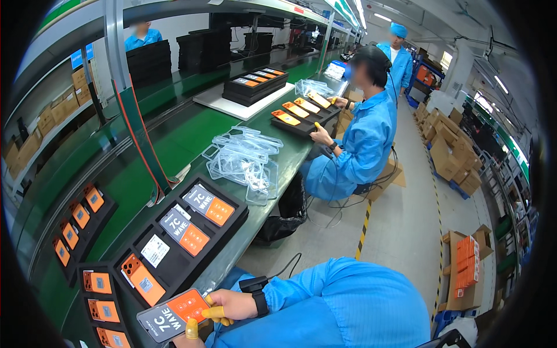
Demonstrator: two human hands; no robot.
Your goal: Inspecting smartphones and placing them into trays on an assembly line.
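Note:
A phone [174, 313] with a grey-and-orange printed front film is held flat over the bench's near edge. My right hand [232, 305], with yellow finger cots, pinches its right end. At the bottom edge my left hand [190, 336] shows mainly a yellow-covered thumb against the phone's lower side; its other fingers are hidden. Just beyond lies a black foam tray [200, 264]. In it are an orange phone [142, 279] back up, a white-labelled piece [155, 250] and two phones with printed films, the nearer one [184, 230] and the farther one [209, 204].
More black trays of orange phones [104, 310] lie on the left. Clear plastic frames [246, 156] are heaped farther along the bench, above a black bin bag [284, 214]. A co-worker [360, 139] handles another phone tray [301, 119]. A metal post [136, 116] rises behind my tray.

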